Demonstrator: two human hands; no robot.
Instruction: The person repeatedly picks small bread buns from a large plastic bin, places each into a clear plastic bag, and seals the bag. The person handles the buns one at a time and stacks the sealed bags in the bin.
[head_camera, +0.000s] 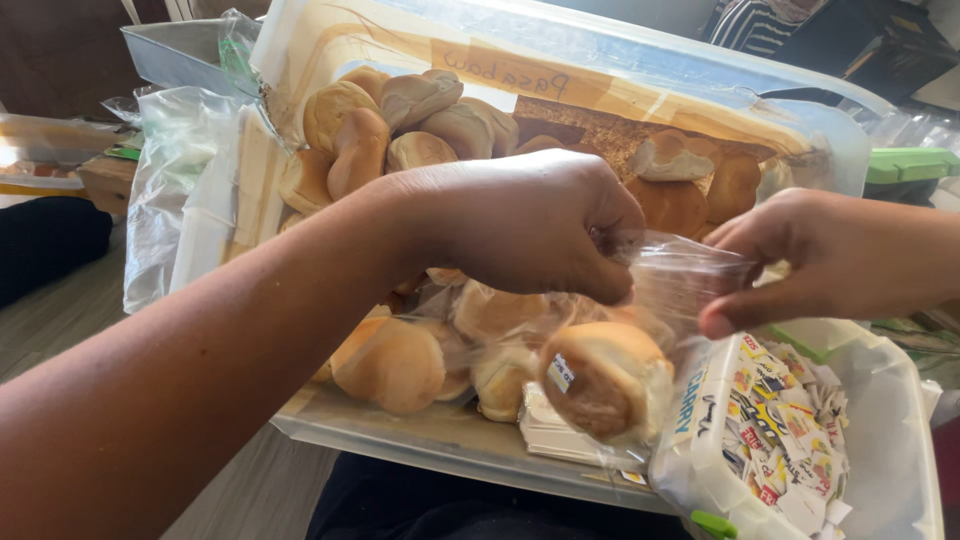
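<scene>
Clear plastic bag (680, 275) pinched between left hand (530, 225), right hand (800, 260)

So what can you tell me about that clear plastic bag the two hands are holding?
The thin, clear, crinkled plastic bag is held between both hands: the left hand pinches its top edge from above, and the right hand grips it from the other side. Its mouth looks pulled open between them, though glare blurs the edges. It hangs over the large clear plastic bin of round tan bread rolls. One browned roll seems to sit inside its lower end.
</scene>
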